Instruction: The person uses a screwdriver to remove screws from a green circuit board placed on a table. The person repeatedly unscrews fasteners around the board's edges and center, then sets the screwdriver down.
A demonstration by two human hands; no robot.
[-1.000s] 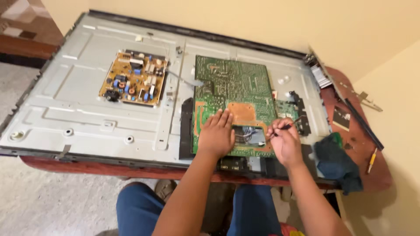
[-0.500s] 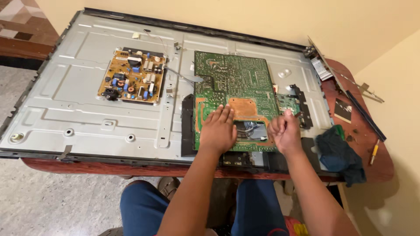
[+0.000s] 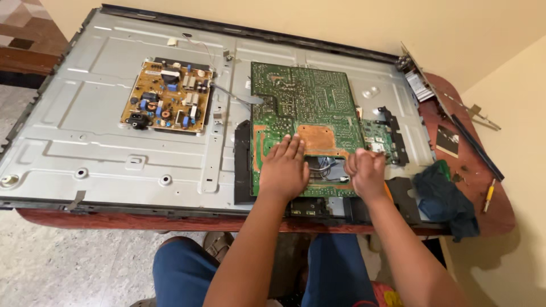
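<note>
A large green circuit board [image 3: 307, 102] lies on the grey metal back panel [image 3: 114, 153] of a flat screen. My left hand [image 3: 284, 167] rests flat on the board's lower left part, fingers spread a little, holding nothing. My right hand [image 3: 367, 170] is closed in a fist at the board's lower right edge, beside a cutout with wires [image 3: 327, 167]. A bit of orange handle shows under that fist, so it seems to grip a small screwdriver. A smaller green board [image 3: 375, 136] sits just above my right hand.
A yellow-brown power board [image 3: 168, 102] is fixed to the panel's left half. The panel lies on a red table [image 3: 483, 170] with a dark cloth [image 3: 446, 199], a yellow screwdriver [image 3: 489, 196] and a long metal strip [image 3: 449, 108] at the right. My knees [image 3: 182, 267] are below the table edge.
My right hand has closed into a fist and shifted slightly left toward the cutout; the thin tool tip seen earlier is hidden. My left hand stays flat on the board.
</note>
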